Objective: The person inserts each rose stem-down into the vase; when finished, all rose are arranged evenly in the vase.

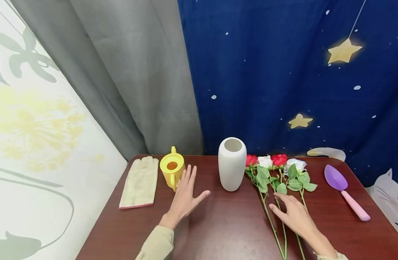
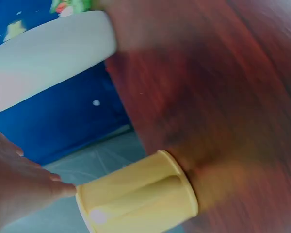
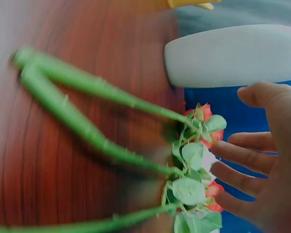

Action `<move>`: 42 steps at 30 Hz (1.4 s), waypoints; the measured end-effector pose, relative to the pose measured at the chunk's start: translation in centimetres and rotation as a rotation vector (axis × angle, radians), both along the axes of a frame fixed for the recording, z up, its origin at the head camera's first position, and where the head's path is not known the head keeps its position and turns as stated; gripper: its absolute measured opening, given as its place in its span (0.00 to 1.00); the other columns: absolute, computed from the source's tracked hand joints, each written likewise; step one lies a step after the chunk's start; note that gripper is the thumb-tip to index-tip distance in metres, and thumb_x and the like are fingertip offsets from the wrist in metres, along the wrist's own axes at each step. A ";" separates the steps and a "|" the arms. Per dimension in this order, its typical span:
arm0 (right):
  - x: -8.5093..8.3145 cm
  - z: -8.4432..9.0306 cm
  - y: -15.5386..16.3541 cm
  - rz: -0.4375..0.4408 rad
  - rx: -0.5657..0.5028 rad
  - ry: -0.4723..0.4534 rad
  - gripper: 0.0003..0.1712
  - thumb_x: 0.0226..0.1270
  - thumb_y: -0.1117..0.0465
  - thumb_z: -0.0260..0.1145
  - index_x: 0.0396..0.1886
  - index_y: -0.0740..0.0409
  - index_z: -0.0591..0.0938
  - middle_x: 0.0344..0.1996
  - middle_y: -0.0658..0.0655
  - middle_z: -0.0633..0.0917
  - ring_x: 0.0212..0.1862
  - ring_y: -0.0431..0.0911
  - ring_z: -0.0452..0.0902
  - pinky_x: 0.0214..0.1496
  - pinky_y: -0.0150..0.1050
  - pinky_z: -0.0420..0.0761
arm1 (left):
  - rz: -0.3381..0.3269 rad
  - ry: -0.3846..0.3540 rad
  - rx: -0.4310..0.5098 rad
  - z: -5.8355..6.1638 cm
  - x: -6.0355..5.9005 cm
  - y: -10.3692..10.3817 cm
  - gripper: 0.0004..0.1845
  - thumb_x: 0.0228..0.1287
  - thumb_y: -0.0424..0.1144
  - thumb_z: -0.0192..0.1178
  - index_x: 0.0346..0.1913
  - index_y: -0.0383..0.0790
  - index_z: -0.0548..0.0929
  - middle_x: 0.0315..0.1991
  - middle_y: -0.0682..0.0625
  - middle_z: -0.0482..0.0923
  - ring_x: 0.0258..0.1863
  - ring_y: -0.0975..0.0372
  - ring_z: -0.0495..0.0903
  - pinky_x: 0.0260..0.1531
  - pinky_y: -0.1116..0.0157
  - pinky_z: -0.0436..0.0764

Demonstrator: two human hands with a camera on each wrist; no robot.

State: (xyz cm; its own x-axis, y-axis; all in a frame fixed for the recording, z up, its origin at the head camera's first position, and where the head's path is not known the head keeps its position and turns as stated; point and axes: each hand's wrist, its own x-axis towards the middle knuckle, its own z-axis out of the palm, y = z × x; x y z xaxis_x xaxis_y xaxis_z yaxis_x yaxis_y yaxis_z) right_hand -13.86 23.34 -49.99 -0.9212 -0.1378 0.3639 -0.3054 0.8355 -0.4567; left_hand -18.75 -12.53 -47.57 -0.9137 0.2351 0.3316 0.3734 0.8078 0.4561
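While both hands hover with fingers spread and gripping nothing, the left hand [image 1: 185, 193] sits just beside the yellow watering can [image 1: 171, 171] at its eleven o'clock, and the right hand [image 1: 294, 213] lies over the rose stems [image 1: 272, 220]. Red and white roses [image 1: 273, 160] lie flat on the surface [image 1: 224, 224], blooms at twelve o'clock beside the upright white vase [image 1: 232, 164].

Table [image 1: 224, 231]: dark red-brown wood grain, smooth, slight sheen. Vase [image 1: 232, 164] mid-table: white, matt, looks ceramic. Left of vase: watering can [image 1: 171, 170], yellow glossy plastic; glove [image 1: 139, 182], pale woven cloth. Right of vase: roses [image 1: 276, 169], fabric-like petals, plastic-looking stems; trowel [image 1: 345, 189], smooth purple-pink plastic. Curtains behind vase: cloth.
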 end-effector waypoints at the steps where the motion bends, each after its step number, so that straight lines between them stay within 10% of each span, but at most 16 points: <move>1: -0.1 0.0 -0.3 -0.002 -0.041 -0.044 0.25 0.58 0.51 0.68 0.49 0.64 0.80 0.39 0.57 0.84 0.43 0.54 0.78 0.43 0.53 0.74 | -0.001 -0.021 0.041 0.3 0.0 0.1 0.49 0.56 0.68 0.53 0.74 0.52 0.43 0.74 0.50 0.37 0.71 0.48 0.42 0.63 0.44 0.51; 12: -0.9 -1.0 -2.1 -0.107 -0.263 -0.235 0.08 0.59 0.65 0.64 0.39 0.63 0.83 0.28 0.53 0.85 0.28 0.43 0.82 0.30 0.37 0.78 | -0.076 -0.169 0.344 4.7 -1.4 2.4 0.51 0.51 0.65 0.61 0.73 0.56 0.46 0.73 0.53 0.40 0.70 0.61 0.46 0.63 0.51 0.56; 20: -0.9 -2.4 -2.7 -0.160 -0.231 -0.280 0.16 0.56 0.64 0.65 0.42 0.71 0.79 0.25 0.54 0.83 0.31 0.50 0.82 0.33 0.44 0.79 | -0.117 -0.051 0.460 7.8 -3.4 6.2 0.51 0.44 0.60 0.69 0.71 0.54 0.56 0.70 0.55 0.54 0.67 0.61 0.56 0.61 0.54 0.61; 28: -1.4 -2.9 -3.8 -0.155 -0.301 -0.319 0.09 0.57 0.64 0.66 0.36 0.66 0.82 0.26 0.54 0.84 0.31 0.48 0.82 0.33 0.40 0.78 | -0.091 -0.159 0.575 6.4 -4.9 8.1 0.54 0.43 0.57 0.72 0.72 0.53 0.52 0.70 0.54 0.53 0.68 0.60 0.55 0.62 0.53 0.60; 35: -2.0 -3.4 -4.0 -0.188 -0.375 -0.349 0.07 0.59 0.64 0.65 0.34 0.62 0.85 0.26 0.55 0.85 0.25 0.43 0.78 0.28 0.37 0.73 | -0.204 -0.190 0.723 5.5 -6.7 9.2 0.55 0.45 0.49 0.73 0.73 0.56 0.47 0.72 0.55 0.49 0.66 0.61 0.59 0.60 0.53 0.64; 42: -2.1 -3.5 -3.9 -0.209 -0.509 -0.412 0.07 0.59 0.68 0.63 0.34 0.65 0.85 0.25 0.56 0.84 0.26 0.42 0.77 0.26 0.34 0.75 | -0.188 -0.170 0.683 5.0 -7.1 9.9 0.57 0.41 0.52 0.74 0.72 0.58 0.48 0.63 0.56 0.63 0.56 0.64 0.69 0.54 0.57 0.70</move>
